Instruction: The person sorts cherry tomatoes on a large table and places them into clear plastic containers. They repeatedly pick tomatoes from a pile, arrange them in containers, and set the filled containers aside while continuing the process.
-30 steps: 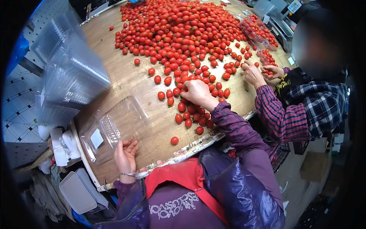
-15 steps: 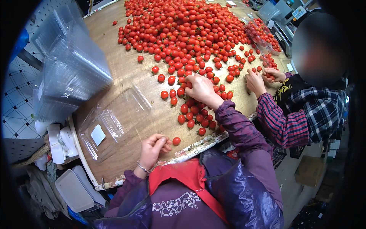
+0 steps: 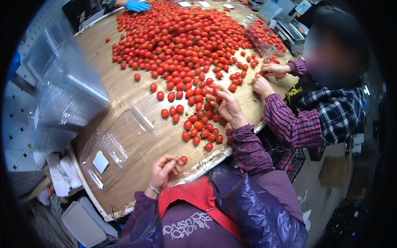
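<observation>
Small red cherry tomatoes [image 3: 182, 35] lie in a big heap at the far side of the wooden table [image 3: 142, 142] and trail toward me. Over the near end of that trail is my right hand [image 3: 228, 108], palm partly turned up, fingers bent and apart, with no tomato visible in the palm. My left hand [image 3: 163, 170] rests near the table's front edge, its fingers curled in and the thumb against them; what is inside, if anything, is hidden. Right beside its fingertips sits a single tomato [image 3: 183, 159]. A clear plastic clamshell box [image 3: 113, 142] lies opened left of my hands, with a white label.
Tall stacks of nested clear plastic boxes [image 3: 68, 89] stand at the left. On the right a co-worker's hands [image 3: 264, 84] handle tomatoes, near a filled clear box [image 3: 264, 37]. A blue-gloved hand [image 3: 137, 5] reaches in at the far edge. Scales [image 3: 289, 35] stand at the back right.
My right hand has turned from palm-down over the tomatoes to palm partly up, with its fingers spread. My left hand stays beside the lone tomato. A blue-gloved hand has come into view.
</observation>
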Available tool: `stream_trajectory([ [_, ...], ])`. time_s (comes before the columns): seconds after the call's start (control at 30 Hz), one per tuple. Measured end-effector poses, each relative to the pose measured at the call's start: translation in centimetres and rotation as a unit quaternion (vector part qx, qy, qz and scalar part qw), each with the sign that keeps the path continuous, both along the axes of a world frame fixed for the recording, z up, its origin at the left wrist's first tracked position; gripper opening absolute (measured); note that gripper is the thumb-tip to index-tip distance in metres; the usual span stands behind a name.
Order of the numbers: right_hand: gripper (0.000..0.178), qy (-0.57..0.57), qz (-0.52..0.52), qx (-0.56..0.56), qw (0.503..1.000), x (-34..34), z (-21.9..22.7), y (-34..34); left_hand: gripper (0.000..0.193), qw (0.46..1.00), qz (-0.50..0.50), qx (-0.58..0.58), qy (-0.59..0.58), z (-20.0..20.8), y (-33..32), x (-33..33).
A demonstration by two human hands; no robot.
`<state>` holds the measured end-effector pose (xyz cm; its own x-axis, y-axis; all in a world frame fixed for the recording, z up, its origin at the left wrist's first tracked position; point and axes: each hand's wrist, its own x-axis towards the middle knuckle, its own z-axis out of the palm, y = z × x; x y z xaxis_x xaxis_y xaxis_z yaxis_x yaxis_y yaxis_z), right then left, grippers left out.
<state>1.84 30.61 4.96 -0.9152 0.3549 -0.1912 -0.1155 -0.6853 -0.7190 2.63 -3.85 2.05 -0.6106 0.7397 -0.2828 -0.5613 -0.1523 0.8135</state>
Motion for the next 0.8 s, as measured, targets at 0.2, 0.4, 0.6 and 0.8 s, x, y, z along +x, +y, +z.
stream_trajectory([
  [0.2, 0.041, 0.127, -0.071, -0.211, 0.967, 2.5, -2.0, 4.1, 0.022, 1.0, -0.011, 0.004, -0.018, 0.4, 0.1, -0.1],
  [0.4, 0.043, 0.151, -0.097, -0.136, 0.974, 2.8, -2.3, 4.5, 0.027, 0.999, 0.003, 0.014, -0.029, 0.4, 0.0, -0.3],
  [0.6, 0.054, 0.083, -0.129, 0.022, 0.988, 2.9, -1.4, 3.2, 0.025, 0.999, -0.006, 0.025, -0.029, 0.3, 0.1, -0.4],
  [0.8, 0.053, 0.067, -0.154, 0.059, 0.984, 2.7, -2.0, 3.1, 0.027, 1.0, -0.006, 0.019, -0.02, 0.2, 0.2, -0.3],
])
